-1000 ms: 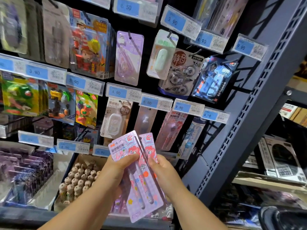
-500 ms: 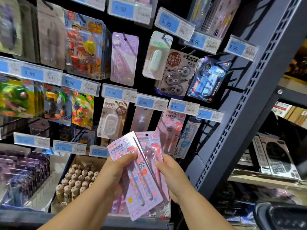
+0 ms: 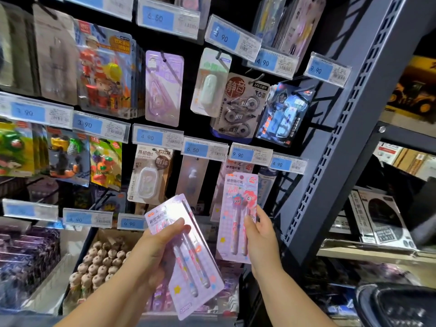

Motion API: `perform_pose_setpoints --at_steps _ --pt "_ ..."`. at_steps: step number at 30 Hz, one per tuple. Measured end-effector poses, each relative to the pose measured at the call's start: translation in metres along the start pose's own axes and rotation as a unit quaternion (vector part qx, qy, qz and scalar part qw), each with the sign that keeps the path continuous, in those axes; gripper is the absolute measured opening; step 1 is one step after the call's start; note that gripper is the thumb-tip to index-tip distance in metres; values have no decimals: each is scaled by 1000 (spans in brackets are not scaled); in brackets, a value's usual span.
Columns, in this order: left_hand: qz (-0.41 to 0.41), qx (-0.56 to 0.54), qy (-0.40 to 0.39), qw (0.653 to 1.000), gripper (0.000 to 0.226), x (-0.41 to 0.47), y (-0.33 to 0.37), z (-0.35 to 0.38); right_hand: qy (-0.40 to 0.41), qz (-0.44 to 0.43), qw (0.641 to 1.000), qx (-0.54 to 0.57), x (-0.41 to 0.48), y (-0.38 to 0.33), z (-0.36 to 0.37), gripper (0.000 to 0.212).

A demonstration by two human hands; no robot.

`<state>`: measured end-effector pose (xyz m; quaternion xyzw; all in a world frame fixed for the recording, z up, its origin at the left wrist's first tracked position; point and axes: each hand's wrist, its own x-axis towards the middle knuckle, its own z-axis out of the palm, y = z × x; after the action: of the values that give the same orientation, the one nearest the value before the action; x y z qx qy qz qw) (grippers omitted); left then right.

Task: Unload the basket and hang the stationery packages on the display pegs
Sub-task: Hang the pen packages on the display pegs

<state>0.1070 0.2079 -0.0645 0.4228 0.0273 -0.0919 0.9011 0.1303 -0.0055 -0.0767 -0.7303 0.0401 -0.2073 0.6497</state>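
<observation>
The left hand [image 3: 155, 253] gripped a tilted pink pen pack [image 3: 195, 279] low in front of the shelves, thumb curled across its face. The right hand [image 3: 263, 239], forearm raised, pinched a second pen pack [image 3: 232, 208] by its edge, upright just under the 9.90 price tag [image 3: 251, 155].

head-worn camera faces the peg display [image 3: 196, 125] closely, perhaps tilted sideways.

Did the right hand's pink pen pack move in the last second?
Yes. The pink pen pack in the right hand has parted from the stack in the left hand and risen toward the 9.90 price tag.
</observation>
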Motion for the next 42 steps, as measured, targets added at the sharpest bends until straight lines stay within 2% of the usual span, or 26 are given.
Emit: perform_pose_setpoints --at_steps 4,8,15,17,19,23,42 --pt "-12 -29 -2 1000 14 -2 1 5 42 2 999 1 8 -1 -1 35" --pt "-13 -39 -6 999 5 -6 1 9 36 1 999 11 15 -5 1 38" --pt "-10 -17 -7 1000 24 -1 -2 2 33 -2 999 36 16 -9 9 36" --pt "-4 -14 -7 1000 35 0 -2 1 33 -2 999 41 17 -9 11 36" --pt "-1 -7 2 1000 47 1 0 0 39 0 999 38 20 -6 13 39" --pt "-3 2 9 1000 58 2 0 -1 60 6 998 29 26 -3 16 44" --pt "-5 26 -3 1000 57 2 -1 -7 137 46 990 -5 36 -7 31 36"
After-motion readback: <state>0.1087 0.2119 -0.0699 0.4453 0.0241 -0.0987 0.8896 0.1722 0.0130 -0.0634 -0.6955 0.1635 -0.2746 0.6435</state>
